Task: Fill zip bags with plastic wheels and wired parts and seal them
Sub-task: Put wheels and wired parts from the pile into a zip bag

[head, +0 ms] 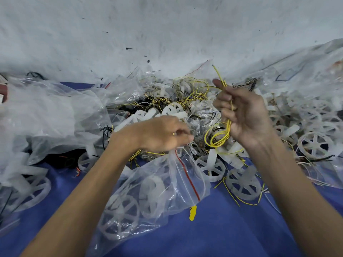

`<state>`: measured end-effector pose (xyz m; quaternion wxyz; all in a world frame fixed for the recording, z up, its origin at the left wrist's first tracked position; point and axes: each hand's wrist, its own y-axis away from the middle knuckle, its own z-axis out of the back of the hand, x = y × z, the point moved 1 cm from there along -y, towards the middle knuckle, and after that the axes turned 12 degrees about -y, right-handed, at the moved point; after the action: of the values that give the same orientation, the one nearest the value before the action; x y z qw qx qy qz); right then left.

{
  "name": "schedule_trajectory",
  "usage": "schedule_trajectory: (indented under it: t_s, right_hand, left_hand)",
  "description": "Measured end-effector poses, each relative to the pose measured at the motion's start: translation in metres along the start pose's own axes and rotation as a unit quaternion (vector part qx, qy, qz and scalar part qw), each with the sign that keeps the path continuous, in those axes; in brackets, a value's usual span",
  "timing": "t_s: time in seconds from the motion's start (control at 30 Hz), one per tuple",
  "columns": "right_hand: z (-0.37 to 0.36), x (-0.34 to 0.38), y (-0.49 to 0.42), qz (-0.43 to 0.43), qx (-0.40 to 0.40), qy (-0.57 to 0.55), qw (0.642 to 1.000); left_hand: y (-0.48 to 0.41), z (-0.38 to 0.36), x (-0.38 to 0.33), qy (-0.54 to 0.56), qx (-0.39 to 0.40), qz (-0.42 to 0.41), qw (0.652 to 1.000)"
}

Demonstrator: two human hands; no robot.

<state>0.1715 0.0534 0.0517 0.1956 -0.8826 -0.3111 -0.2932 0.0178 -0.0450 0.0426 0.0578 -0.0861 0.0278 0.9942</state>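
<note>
1. Zip bag (154, 191) is hanging just under your left hand (163, 134) and lying back toward you on the blue cloth (222, 229).
2. Your left hand is pinching the top edge of the bag, I think to keep its mouth open.
3. Your right hand (241, 115) is gripping a bunch of yellow wires (219, 138), just beside the left hand and a bit higher, likely so they can go in.
4. The bag is looking clear and crinkly, with a red zip line (187, 177) running down it and white wheels (120, 210) showing inside.
5. The zip is not looking closed yet.
6. A big pile (174, 108) of wheels and wires is lying just past both hands.
</note>
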Motion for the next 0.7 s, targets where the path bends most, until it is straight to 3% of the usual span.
schedule_trajectory:
  t_s: [0.17, 0.37, 0.43, 0.5, 0.7]
  right_hand:
    - [-0.017, -0.021, 0.009, 0.034, 0.053, -0.045, 0.997]
    - [-0.015, -0.017, 0.008, 0.068, 0.042, -0.118, 0.990]
    - [-0.012, -0.013, 0.005, 0.057, 0.026, -0.044, 0.997]
    - [-0.008, -0.009, 0.002, 0.038, 0.016, 0.124, 0.991]
    - [0.003, -0.002, 0.009, -0.040, 0.103, 0.381, 0.918]
  left_hand:
    - [0.002, 0.003, -0.013, 0.187, -0.022, -0.037, 0.981]
    - [0.005, 0.004, -0.013, 0.218, 0.000, -0.111, 0.970]
    - [0.004, 0.002, -0.012, 0.226, -0.029, -0.106, 0.968]
    - [0.000, -0.001, -0.010, 0.222, -0.064, -0.095, 0.968]
    - [-0.008, -0.004, -0.010, 0.237, -0.148, -0.105, 0.954]
